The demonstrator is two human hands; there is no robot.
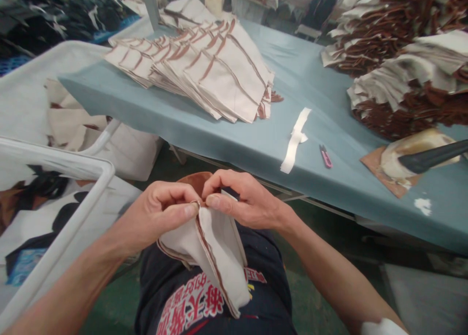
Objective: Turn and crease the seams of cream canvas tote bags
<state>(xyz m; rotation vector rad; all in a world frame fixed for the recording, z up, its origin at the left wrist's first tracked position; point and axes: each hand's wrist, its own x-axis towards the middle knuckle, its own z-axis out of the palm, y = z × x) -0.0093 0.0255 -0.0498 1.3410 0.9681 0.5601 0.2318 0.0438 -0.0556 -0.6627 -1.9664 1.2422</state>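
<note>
A cream fabric piece with brown seams and a brown underside (223,247) hangs over my lap, its top edge pinched between both hands. My left hand (166,210) grips that edge near the raised seam, thumb and forefinger pressed together. Close beside it, almost touching, my right hand (241,198) pinches the same edge with thumb and forefinger. The brown side shows behind my fingertips. Below, the piece drapes over a dark apron with red and white lettering (197,301).
On the blue-covered table (314,91) lie overlapping cream pieces (219,67), a white strip (296,140), pink thread snips (325,156) and a glue container with a black-handled brush (413,159). Brown-and-cream stacks (413,86) stand at right. White bins (98,179) stand at left.
</note>
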